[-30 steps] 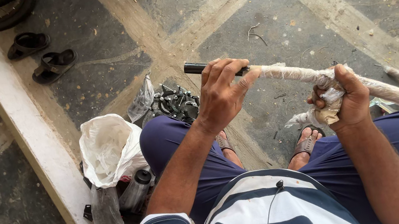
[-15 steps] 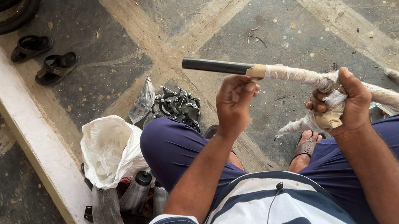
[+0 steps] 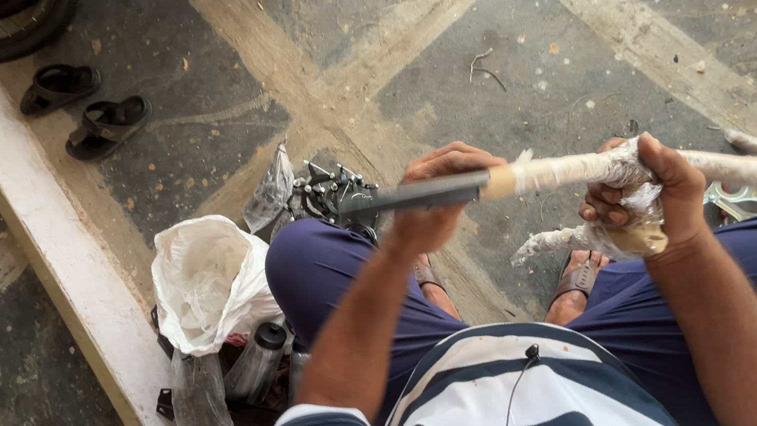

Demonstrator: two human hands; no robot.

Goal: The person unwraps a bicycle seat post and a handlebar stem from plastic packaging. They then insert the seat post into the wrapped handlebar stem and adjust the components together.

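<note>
Stone floor [image 3: 515,49] filled most of the frame, pale raised curb [image 3: 53,265] running down the left side. Person sat mid-bottom, striped shirt, blue trousers. Long rod [image 3: 555,175] lay across frame centre to the right edge: bare dark metal at its left end, white wrapping over the rest. Left hand [image 3: 438,204] was at centre, fingers curled around the dark bare end, closed on it. Right hand [image 3: 644,196] was centre-right, clenched around the wrapped section with a bunch of crumpled white wrapping [image 3: 604,233] in the grip. White plastic bag [image 3: 207,281] sat left of the knee, against the curb. Cluster of dark metal parts [image 3: 330,195] was on the floor just above the knee. Pair of black sandals [image 3: 83,108] lay upper left.
</note>
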